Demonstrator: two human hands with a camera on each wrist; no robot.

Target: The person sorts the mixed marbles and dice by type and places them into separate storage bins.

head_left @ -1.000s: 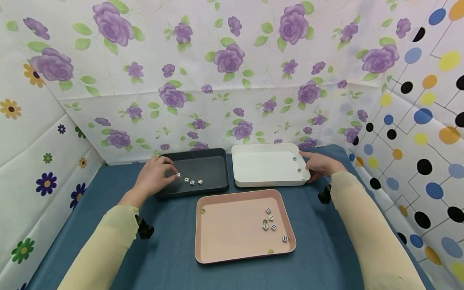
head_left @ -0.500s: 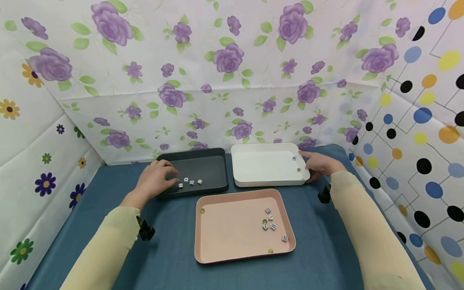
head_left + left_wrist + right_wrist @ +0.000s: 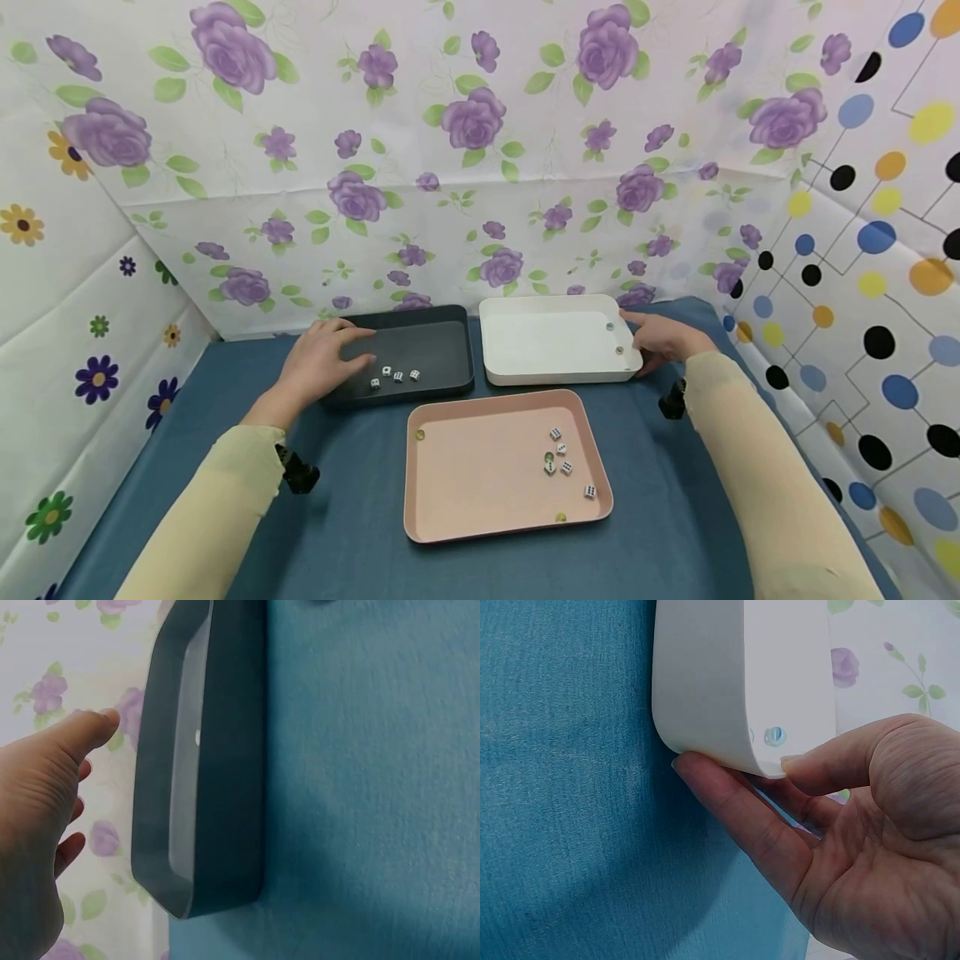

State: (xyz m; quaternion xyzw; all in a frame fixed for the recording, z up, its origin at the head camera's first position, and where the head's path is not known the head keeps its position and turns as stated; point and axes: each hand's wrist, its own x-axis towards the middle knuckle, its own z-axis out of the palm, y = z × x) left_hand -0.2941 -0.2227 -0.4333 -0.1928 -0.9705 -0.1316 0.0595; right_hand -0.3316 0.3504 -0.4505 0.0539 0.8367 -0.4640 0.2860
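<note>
My left hand hovers over the left end of a dark grey tray, thumb and fingers apart and nothing between them. Near that tray's front wall lie several white dice. The left wrist view has the same hand beside the tray's wall. At the right end of a white tray, my right hand holds the rim. The right wrist view shows its thumb on the rim and its fingers against the outside. Small clear beads lie inside that end.
A pink tray stands in front of the other two. It holds several dice at its right, a yellowish bead at its left and another near its front. Flowered cloth hangs behind; blue cloth covers the table.
My left hand held a die above the dark tray, then let it go; that die now lies with the others. The thumb and fingers have spread. My right hand stays put.
</note>
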